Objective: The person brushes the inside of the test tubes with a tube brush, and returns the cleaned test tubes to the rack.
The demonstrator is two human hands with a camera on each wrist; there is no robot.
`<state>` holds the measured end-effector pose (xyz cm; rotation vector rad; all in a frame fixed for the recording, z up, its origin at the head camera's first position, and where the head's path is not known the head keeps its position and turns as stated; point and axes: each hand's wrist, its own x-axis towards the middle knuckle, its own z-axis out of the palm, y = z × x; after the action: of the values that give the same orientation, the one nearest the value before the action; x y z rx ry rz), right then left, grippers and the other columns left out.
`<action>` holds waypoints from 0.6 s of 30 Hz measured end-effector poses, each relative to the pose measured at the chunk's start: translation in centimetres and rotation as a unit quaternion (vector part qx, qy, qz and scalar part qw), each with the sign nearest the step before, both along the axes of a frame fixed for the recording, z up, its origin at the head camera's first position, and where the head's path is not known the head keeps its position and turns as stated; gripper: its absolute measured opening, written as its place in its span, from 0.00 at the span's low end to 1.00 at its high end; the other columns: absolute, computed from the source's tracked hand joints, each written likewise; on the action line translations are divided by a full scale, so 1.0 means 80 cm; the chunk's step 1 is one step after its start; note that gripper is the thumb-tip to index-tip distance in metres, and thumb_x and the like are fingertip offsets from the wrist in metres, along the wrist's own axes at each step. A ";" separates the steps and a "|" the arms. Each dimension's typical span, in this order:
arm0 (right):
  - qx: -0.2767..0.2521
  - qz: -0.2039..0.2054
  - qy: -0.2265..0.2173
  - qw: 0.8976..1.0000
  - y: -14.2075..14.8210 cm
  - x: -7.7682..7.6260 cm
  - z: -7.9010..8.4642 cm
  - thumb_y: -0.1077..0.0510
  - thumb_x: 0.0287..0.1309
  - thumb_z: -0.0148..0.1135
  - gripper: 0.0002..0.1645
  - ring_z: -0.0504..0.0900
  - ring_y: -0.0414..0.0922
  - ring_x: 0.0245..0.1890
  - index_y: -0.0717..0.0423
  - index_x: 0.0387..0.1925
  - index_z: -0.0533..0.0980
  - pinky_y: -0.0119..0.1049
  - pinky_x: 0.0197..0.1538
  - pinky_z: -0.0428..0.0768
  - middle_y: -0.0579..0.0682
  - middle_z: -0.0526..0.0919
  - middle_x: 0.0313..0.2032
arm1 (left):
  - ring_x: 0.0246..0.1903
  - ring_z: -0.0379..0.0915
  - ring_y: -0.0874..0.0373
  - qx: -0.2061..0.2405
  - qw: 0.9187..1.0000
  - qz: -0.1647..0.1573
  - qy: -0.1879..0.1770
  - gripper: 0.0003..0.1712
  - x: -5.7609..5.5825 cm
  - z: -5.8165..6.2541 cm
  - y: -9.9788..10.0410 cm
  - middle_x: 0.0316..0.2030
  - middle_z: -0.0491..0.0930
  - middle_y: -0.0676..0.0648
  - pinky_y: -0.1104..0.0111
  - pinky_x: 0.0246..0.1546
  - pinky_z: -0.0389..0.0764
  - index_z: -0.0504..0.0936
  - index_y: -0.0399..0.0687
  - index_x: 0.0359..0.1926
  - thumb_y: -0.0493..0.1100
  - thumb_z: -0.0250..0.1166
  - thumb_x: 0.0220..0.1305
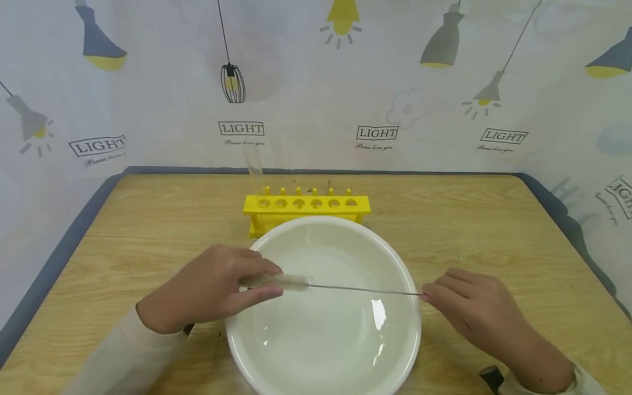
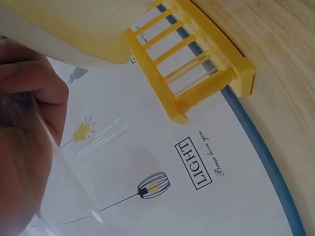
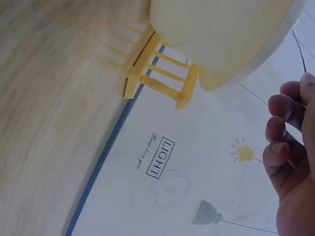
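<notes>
My left hand (image 1: 222,285) grips a clear test tube (image 1: 298,282) that lies nearly level over a white basin (image 1: 323,362). From the tube's mouth the thin twisted wire of a test tube brush (image 1: 365,289) runs to the right. Thumb and fingertips of my right hand (image 1: 476,310) pinch the wire's far end beside the basin's right rim. Whitish bristles seem to be inside the tube, partly hidden by the left fingers. In the right wrist view, the wire (image 3: 299,51) meets the right fingertips, with the other fingers curled.
Behind the basin stands a yellow test tube rack (image 1: 306,205), with another clear test tube (image 1: 254,164) upright in its leftmost hole. The wooden table (image 1: 444,219) meets a patterned cloth backdrop (image 1: 306,109) at the back and sides.
</notes>
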<state>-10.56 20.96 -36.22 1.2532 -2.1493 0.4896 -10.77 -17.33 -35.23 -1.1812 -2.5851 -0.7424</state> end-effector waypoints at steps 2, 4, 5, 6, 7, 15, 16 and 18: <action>-0.001 0.001 0.029 1.000 -0.004 0.002 0.005 0.50 0.68 0.46 0.22 0.69 0.34 0.18 0.52 0.24 0.79 0.21 0.21 0.68 0.39 0.79 0.20 | 0.24 0.68 0.77 0.000 0.999 -0.006 -0.036 0.10 0.000 0.001 0.000 0.32 0.80 0.67 0.85 0.29 0.71 0.83 0.63 0.38 0.57 0.61 0.59; -0.009 0.011 0.047 0.999 -0.009 0.003 0.010 0.51 0.67 0.47 0.21 0.69 0.35 0.18 0.54 0.23 0.79 0.21 0.20 0.68 0.40 0.79 0.18 | 0.25 0.69 0.77 0.004 0.997 -0.015 -0.078 0.09 0.001 0.002 0.001 0.32 0.79 0.67 0.84 0.30 0.71 0.82 0.64 0.38 0.57 0.59 0.60; -0.014 0.016 0.052 0.998 -0.011 0.003 0.011 0.52 0.67 0.48 0.21 0.69 0.35 0.17 0.54 0.23 0.79 0.21 0.20 0.68 0.41 0.79 0.18 | 0.24 0.69 0.76 0.007 0.995 -0.020 -0.098 0.09 0.002 0.003 0.001 0.32 0.79 0.67 0.83 0.30 0.72 0.82 0.64 0.38 0.57 0.59 0.61; -0.017 0.020 0.054 0.998 -0.012 0.003 0.012 0.52 0.67 0.48 0.21 0.69 0.35 0.17 0.55 0.23 0.79 0.21 0.20 0.68 0.41 0.79 0.18 | 0.24 0.69 0.76 0.011 0.993 -0.026 -0.117 0.09 0.002 0.004 0.001 0.32 0.79 0.67 0.83 0.30 0.72 0.82 0.65 0.38 0.56 0.58 0.61; -0.020 0.024 0.053 0.998 -0.014 0.003 0.012 0.52 0.67 0.48 0.21 0.69 0.35 0.17 0.55 0.23 0.79 0.21 0.19 0.68 0.41 0.79 0.18 | 0.24 0.69 0.75 0.015 0.990 -0.032 -0.133 0.09 0.002 0.005 0.001 0.32 0.79 0.67 0.82 0.30 0.73 0.82 0.65 0.39 0.56 0.58 0.62; -0.013 0.038 0.022 0.999 -0.017 0.004 0.010 0.53 0.67 0.48 0.19 0.70 0.34 0.18 0.54 0.25 0.80 0.20 0.21 0.69 0.40 0.80 0.19 | 0.22 0.69 0.74 0.004 0.984 -0.038 -0.172 0.10 0.003 0.009 -0.001 0.30 0.80 0.66 0.79 0.29 0.74 0.82 0.64 0.38 0.57 0.57 0.62; -0.009 0.037 0.019 0.999 -0.018 0.004 0.010 0.53 0.67 0.48 0.19 0.70 0.34 0.18 0.54 0.25 0.80 0.20 0.21 0.69 0.40 0.79 0.19 | 0.22 0.69 0.74 0.001 0.984 -0.037 -0.173 0.10 0.003 0.009 -0.002 0.30 0.80 0.66 0.79 0.29 0.74 0.82 0.64 0.38 0.57 0.57 0.63; 0.000 0.032 0.016 0.999 -0.019 0.004 0.010 0.53 0.67 0.47 0.19 0.69 0.33 0.19 0.53 0.25 0.79 0.19 0.22 0.69 0.39 0.79 0.19 | 0.23 0.69 0.74 -0.002 0.984 -0.035 -0.176 0.10 0.004 0.009 -0.002 0.30 0.80 0.66 0.79 0.29 0.74 0.82 0.64 0.37 0.57 0.57 0.62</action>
<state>-10.24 19.47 -35.41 1.3251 -2.0884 0.4934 -10.48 -17.49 -34.47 -1.2464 -2.8338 -1.0466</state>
